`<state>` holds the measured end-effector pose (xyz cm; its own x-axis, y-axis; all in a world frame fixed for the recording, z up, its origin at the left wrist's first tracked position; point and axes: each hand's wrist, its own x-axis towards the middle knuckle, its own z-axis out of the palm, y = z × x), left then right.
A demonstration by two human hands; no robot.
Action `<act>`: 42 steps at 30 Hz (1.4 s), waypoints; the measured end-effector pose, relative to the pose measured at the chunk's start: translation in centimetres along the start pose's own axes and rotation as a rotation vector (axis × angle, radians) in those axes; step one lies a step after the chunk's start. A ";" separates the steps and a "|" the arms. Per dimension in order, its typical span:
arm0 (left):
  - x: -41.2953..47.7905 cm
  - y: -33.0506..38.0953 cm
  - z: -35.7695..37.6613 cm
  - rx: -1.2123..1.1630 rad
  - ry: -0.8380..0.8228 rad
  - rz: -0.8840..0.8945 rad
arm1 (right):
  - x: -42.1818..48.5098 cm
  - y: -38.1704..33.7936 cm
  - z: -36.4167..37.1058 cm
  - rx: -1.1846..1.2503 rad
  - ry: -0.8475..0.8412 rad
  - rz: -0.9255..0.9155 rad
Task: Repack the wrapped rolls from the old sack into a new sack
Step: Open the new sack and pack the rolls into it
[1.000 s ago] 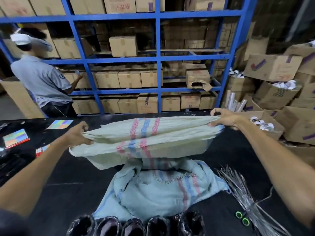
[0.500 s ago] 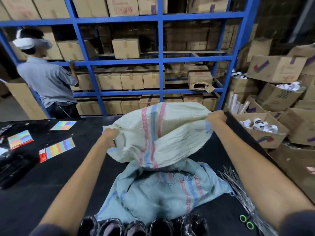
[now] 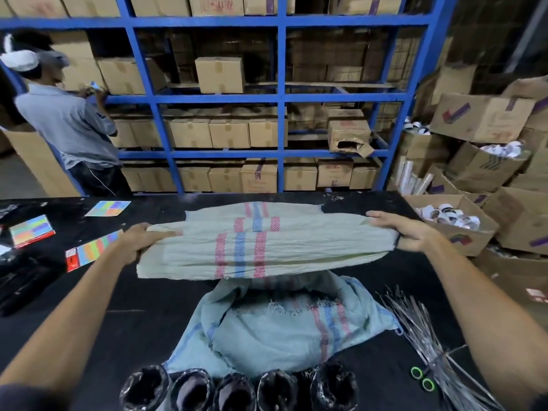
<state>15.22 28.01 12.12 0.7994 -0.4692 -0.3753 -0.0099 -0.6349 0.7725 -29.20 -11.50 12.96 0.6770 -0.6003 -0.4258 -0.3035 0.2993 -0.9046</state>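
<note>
I hold a pale green woven sack (image 3: 261, 244) with red and blue stripes stretched flat above the black table (image 3: 148, 307). My left hand (image 3: 139, 241) grips its left end and my right hand (image 3: 403, 232) grips its right end. Under it lies a crumpled light blue sack (image 3: 284, 324) with the same stripes. Several dark rolls wrapped in clear film (image 3: 237, 390) stand in a row at the table's near edge.
A bundle of thin metal ties (image 3: 427, 339) and green-handled scissors (image 3: 422, 378) lie at the right. Colourful cards (image 3: 92, 250) lie at the left. Blue shelving (image 3: 278, 99) with cartons stands behind; a person (image 3: 68, 123) stands at far left. Open cartons (image 3: 456, 226) crowd the right.
The pale sack, bunched up and raised half a second ago, is now pulled out flat and wide; my hands have moved apart and lowered.
</note>
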 end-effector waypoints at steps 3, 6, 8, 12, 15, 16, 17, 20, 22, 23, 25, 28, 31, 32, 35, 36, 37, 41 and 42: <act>-0.1 -0.8 0.6 0.476 0.240 0.237 | 1.3 -1.0 0.6 -0.593 0.143 -0.063; 0.6 -1.8 0.9 0.494 0.327 0.269 | 2.7 -1.4 0.6 -0.788 0.255 -0.187; 0.7 -2.3 1.0 0.364 0.392 0.177 | 3.1 -1.4 1.1 -0.816 0.317 -0.291; 0.9 -2.8 3.2 0.089 0.469 0.016 | 4.1 -0.1 3.5 -0.701 0.670 -0.352; 0.8 -2.0 5.5 -0.242 0.332 -0.104 | 4.1 0.1 6.8 -0.553 1.021 -0.201; 0.0 -1.3 6.4 -0.378 0.264 -0.124 | 4.3 -0.1 7.7 -0.502 1.087 -0.123; -0.4 -0.9 7.2 -0.498 0.192 -0.136 | 4.5 -0.4 8.3 -0.432 1.117 -0.053; -1.4 0.2 8.6 -0.712 0.044 -0.155 | 4.8 -1.3 9.0 -0.166 1.092 0.027; -0.9 0.0 8.9 -0.835 -0.066 -0.200 | 4.8 -1.3 8.3 -0.047 0.975 0.008; -0.7 0.0 8.9 -0.896 -0.108 -0.224 | 4.2 -1.1 8.3 -0.048 0.878 -0.003; -1.1 0.1 8.6 -1.026 -0.134 -0.281 | 4.0 -0.7 8.0 -0.090 0.668 -0.020; -0.1 -1.2 6.4 -1.196 -0.020 -0.430 | 5.0 -0.6 6.0 0.104 0.474 0.054; 3.7 -4.5 2.9 -1.226 0.089 -0.541 | 1.5 -0.3 5.2 0.227 0.126 0.135; 3.9 -4.9 1.6 -1.203 0.114 -0.524 | 0.8 0.0 4.7 0.190 0.020 0.156; 1.1 -4.0 -0.1 -1.207 0.169 -0.458 | -0.8 0.9 2.8 0.109 -0.233 0.123; 0.1 -3.6 0.1 -1.162 0.203 -0.428 | -1.0 0.9 2.8 0.062 -0.260 0.089; 0.4 -3.7 0.0 -1.105 0.213 -0.367 | -0.6 0.9 2.8 0.000 -0.244 0.057; 2.3 -5.4 0.8 -0.671 0.129 -0.214 | 2.1 1.0 3.1 -0.366 0.030 -0.098; 0.9 -4.7 1.3 -0.501 0.126 -0.154 | 2.8 1.2 2.9 -0.456 0.100 -0.154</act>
<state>15.25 29.81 7.48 0.8354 -0.2969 -0.4626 0.3761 -0.3049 0.8750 -25.73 -10.62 10.72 0.6763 -0.6869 -0.2661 -0.4827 -0.1403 -0.8645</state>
